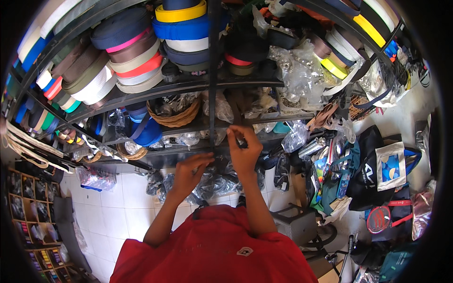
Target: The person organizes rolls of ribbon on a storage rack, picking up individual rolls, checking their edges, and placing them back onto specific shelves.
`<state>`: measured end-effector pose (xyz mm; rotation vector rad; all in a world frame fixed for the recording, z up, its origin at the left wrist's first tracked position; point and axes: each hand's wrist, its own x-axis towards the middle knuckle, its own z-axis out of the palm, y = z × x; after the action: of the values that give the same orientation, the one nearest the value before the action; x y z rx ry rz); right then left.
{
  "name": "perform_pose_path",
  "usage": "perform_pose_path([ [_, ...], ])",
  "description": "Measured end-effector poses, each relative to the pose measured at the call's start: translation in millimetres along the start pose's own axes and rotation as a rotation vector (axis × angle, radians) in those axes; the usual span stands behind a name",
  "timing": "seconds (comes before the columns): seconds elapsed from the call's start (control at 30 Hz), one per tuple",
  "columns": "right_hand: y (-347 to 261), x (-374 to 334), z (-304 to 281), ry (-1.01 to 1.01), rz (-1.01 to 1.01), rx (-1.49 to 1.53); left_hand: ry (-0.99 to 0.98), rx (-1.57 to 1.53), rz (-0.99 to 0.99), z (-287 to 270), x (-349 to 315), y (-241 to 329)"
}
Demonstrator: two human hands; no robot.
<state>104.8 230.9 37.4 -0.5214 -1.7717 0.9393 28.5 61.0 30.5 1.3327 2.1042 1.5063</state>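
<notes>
My right hand [246,150] is raised in front of the dark shelf rack, its fingers curled in toward the thumb. Whatever it may hold is too small or dark to make out. Lower and to the left, my left hand [188,175] has its fingers stretched out toward the right hand, with nothing visible in it. The two hands are apart. Just beyond them, a wicker basket [175,118] with plastic-wrapped items stands on a shelf, beside a clear plastic bag [220,107]. Rolls of webbing [181,29] in blue, yellow and white are stacked on the shelf above.
A black upright post [213,61] divides the shelves. Wrapped dark bundles [207,186] lie on the tiled floor below my hands. At right are a grey stool [295,224], bags [370,172] and a red racket [379,219]. A wooden compartment rack [35,212] stands at left.
</notes>
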Motion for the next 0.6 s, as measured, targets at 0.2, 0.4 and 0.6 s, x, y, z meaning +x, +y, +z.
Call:
perform_pose_path([
  [0.2,-25,93,-59,0.098,-0.202,-0.035,-0.047,-0.02,-0.001,47,1,22],
  [0.4,-14,120,-127,0.175,-0.209,0.024,-0.037,-0.039,-0.1,104,-15,22],
  [0.6,27,104,-138,0.034,-0.106,0.111,0.303,0.221,-0.023,124,108,86],
])
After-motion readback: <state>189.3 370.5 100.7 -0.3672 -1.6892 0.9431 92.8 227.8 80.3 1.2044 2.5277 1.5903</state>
